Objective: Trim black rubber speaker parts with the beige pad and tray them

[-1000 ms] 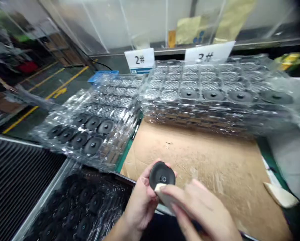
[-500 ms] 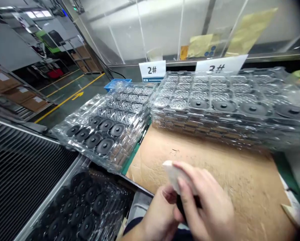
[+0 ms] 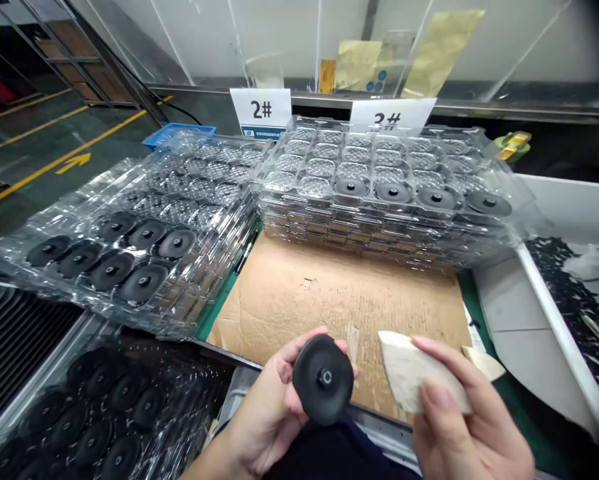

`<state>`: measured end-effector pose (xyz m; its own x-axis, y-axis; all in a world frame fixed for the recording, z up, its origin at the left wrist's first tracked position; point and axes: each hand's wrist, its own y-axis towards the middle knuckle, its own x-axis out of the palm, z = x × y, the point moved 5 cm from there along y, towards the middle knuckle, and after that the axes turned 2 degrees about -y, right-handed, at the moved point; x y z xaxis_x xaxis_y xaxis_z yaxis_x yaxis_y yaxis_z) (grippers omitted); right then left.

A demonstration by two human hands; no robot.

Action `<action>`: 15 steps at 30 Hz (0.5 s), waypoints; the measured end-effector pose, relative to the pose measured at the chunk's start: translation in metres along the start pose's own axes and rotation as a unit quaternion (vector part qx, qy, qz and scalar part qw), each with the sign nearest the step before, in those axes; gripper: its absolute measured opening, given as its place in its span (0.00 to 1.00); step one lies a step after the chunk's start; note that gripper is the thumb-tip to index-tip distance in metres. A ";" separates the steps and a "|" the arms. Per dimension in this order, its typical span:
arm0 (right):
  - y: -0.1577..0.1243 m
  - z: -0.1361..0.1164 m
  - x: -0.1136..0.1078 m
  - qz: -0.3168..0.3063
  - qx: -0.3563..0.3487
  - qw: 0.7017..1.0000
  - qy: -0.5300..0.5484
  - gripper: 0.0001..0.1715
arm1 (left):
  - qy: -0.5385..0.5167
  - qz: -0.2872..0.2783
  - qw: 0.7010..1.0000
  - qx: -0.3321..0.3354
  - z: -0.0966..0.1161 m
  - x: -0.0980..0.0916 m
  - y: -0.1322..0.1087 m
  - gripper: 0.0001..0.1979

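A round black plastic part point(image 3: 313, 399) with a small raised hub at its centre is gripped at its edge by my left hand point(image 3: 274, 407), its hubbed face turned up to me. My right hand point(image 3: 472, 413) pinches a whitish wedge-shaped pad point(image 3: 415, 371) between thumb and fingers, a little to the right of the part and apart from it. Both hands are over the near edge of a cardboard sheet point(image 3: 279, 287). Similar black parts sit in the front pockets of the clear tray stack on the left point(image 3: 179, 293) and of the stack at the back point(image 3: 359, 223).
At lower left lies another clear tray of black parts point(image 3: 94, 440). A second pale wedge point(image 3: 483, 363) rests by the cardboard's right edge. The white bin point(image 3: 554, 320) at right holds black scraps. Signs 2# point(image 3: 261, 110) and 3# point(image 3: 394, 113) stand behind the stacks, near a blue basket point(image 3: 179, 130).
My hands have moved apart: the pad has come off the black part and shifted right. The part now faces me in my left hand. The view has swung to the right.
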<state>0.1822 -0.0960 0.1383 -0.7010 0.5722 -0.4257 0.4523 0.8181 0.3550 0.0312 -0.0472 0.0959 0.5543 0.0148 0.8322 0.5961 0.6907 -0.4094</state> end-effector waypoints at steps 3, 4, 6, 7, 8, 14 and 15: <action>0.002 0.007 0.002 -0.034 0.035 0.998 -0.030 0.14 | -0.011 0.008 1.000 0.008 0.000 -0.003 -0.001 0.32; 0.003 0.004 0.002 -0.031 0.034 0.998 -0.040 0.14 | -0.008 0.006 1.000 0.009 0.000 -0.004 -0.001 0.32; 0.005 -0.011 0.003 -0.019 -0.009 0.999 -0.045 0.16 | 0.001 0.001 1.000 0.016 -0.001 -0.005 -0.001 0.30; 0.006 -0.022 0.007 -0.035 -0.054 0.997 -0.040 0.17 | 0.011 -0.007 1.000 0.023 -0.001 -0.005 -0.001 0.30; 0.005 -0.032 0.014 -0.065 -0.109 0.992 -0.030 0.19 | 0.024 -0.019 0.999 0.029 0.001 -0.004 0.000 0.29; 0.006 -0.061 0.043 -0.160 -0.216 0.963 0.027 0.16 | 0.068 -0.031 0.992 0.097 0.020 0.003 0.005 0.29; 0.010 -0.063 0.045 -0.161 -0.204 0.966 0.013 0.16 | 0.072 -0.035 0.992 0.095 0.020 0.008 0.005 0.28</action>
<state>0.1208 -0.0657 0.1749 -0.7854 0.2864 -0.5487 -0.0424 0.8595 0.5094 0.0271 -0.0290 0.1075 0.6005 -0.1326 0.7886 0.5242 0.8099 -0.2630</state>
